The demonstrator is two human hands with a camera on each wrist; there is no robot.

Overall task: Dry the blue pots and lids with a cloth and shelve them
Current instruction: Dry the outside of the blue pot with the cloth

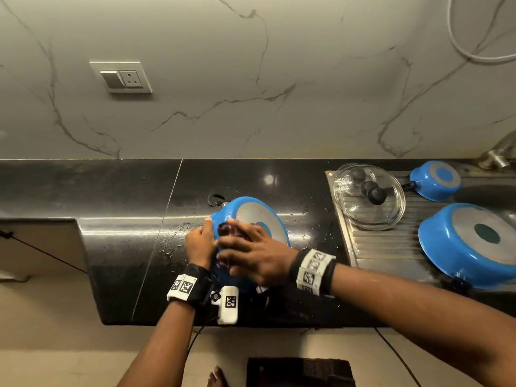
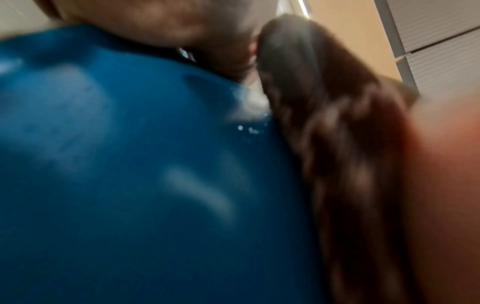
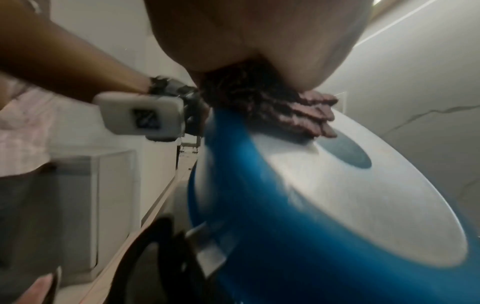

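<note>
A blue pot (image 1: 259, 216) with a grey base stands tilted, bottom up, on the wet black counter (image 1: 125, 247). My left hand (image 1: 199, 241) grips its left side, thumb on top. My right hand (image 1: 251, 252) holds a bunched dark maroon cloth (image 1: 227, 229) against the pot's near side. In the left wrist view the blue pot wall (image 2: 130, 164) fills the frame, with the cloth (image 2: 337, 144) beside it. The right wrist view has the cloth (image 3: 272, 107) wadded under my palm (image 3: 259, 41), at the edge of the pot's base (image 3: 337, 195). Its black handle (image 3: 155, 257) points toward me.
On the steel drainboard (image 1: 377, 247) to the right lie stacked glass lids (image 1: 368, 196), a small upturned blue pot (image 1: 435, 180) and a large one (image 1: 474, 244). A tap (image 1: 499, 155) stands at the far right. A wall socket (image 1: 122, 78) is above.
</note>
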